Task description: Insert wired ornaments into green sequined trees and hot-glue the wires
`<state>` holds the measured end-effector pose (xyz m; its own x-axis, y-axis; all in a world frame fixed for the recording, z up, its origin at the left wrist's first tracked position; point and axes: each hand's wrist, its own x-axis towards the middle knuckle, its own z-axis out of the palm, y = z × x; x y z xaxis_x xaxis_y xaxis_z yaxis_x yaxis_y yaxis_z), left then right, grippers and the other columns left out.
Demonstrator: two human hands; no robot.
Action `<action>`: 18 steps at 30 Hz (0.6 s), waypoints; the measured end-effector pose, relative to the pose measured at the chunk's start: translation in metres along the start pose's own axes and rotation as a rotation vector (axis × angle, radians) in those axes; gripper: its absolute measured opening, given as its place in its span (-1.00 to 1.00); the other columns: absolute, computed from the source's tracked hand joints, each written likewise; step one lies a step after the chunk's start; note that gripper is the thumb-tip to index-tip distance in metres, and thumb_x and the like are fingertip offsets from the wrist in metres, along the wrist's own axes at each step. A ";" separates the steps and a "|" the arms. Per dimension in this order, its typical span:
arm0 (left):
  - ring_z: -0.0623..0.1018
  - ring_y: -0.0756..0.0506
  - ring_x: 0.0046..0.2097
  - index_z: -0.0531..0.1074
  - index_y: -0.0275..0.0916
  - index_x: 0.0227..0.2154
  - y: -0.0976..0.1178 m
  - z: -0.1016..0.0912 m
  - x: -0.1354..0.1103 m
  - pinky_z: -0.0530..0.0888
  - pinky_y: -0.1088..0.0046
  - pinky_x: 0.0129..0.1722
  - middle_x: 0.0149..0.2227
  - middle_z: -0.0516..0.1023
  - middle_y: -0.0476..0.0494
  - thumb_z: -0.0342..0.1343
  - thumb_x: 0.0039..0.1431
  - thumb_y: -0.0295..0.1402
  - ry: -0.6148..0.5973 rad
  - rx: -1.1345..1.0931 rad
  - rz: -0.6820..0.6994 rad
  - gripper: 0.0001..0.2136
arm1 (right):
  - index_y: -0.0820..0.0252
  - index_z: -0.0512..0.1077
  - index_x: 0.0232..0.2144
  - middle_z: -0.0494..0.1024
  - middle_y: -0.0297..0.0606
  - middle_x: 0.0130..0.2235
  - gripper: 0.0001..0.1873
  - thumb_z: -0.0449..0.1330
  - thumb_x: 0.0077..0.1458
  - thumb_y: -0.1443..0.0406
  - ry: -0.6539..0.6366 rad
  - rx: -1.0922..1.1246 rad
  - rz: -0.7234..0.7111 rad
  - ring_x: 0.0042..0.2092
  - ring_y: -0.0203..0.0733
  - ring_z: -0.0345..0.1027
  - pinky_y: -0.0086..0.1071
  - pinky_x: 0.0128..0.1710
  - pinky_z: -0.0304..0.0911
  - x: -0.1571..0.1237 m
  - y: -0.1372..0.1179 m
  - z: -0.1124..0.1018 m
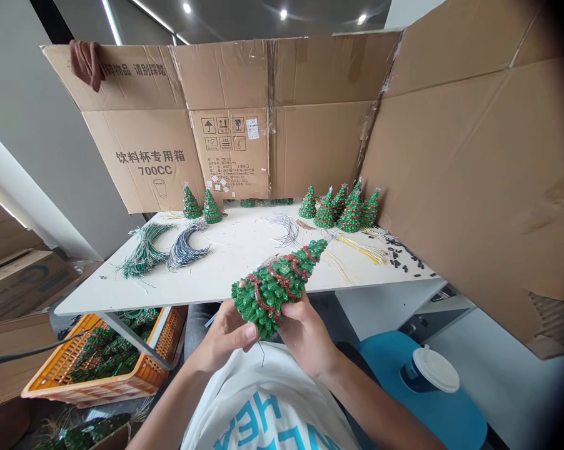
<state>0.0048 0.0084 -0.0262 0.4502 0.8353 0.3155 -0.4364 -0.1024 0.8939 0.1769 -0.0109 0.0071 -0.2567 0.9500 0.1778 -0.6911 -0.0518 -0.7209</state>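
Observation:
A small green artificial Christmas tree (275,287) with red garland is held tilted above my lap, its tip pointing up and to the right. My left hand (232,334) grips it at the base, thumb along the lower edge. Around its lower right side my right hand (307,331) is closed, the thumb on the branches. A thin dark wire (262,355) hangs below the base. The fingers behind the tree are hidden.
On the white table (244,240) lie green string bundles (146,250), blue-white strings (188,247), yellow ties (361,249) and black bits (397,253). Several small trees (350,209) stand near cardboard walls (326,147). An orange crate (99,387) sits lower left; a lidded tub (434,370) rests on a blue stool (380,350).

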 end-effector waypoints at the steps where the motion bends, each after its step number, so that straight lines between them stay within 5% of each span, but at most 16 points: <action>1: 0.20 0.08 -0.55 0.57 -0.23 -0.23 -0.002 -0.002 0.000 0.22 0.53 -0.58 -0.49 0.36 0.04 0.44 0.17 -0.03 -0.011 0.008 0.009 -0.64 | -0.11 0.38 0.16 0.68 -0.32 0.03 -0.49 0.29 0.17 0.32 -0.007 0.008 0.011 0.12 0.10 0.50 0.00 0.03 0.45 0.000 0.000 0.000; 18: 0.16 0.11 -0.57 0.55 -0.23 -0.27 -0.003 0.000 0.003 0.18 0.56 -0.55 -0.54 0.24 0.14 0.40 0.26 0.03 -0.010 0.047 0.039 -0.61 | -0.13 0.42 0.11 0.69 -0.37 -0.04 -0.45 0.38 0.07 0.31 0.062 0.054 0.041 -0.06 0.03 0.52 -0.11 -0.08 0.41 0.002 -0.001 -0.002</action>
<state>0.0075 0.0114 -0.0283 0.4415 0.8247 0.3535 -0.4170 -0.1603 0.8947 0.1785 -0.0088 0.0069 -0.2444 0.9639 0.1058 -0.7170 -0.1061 -0.6889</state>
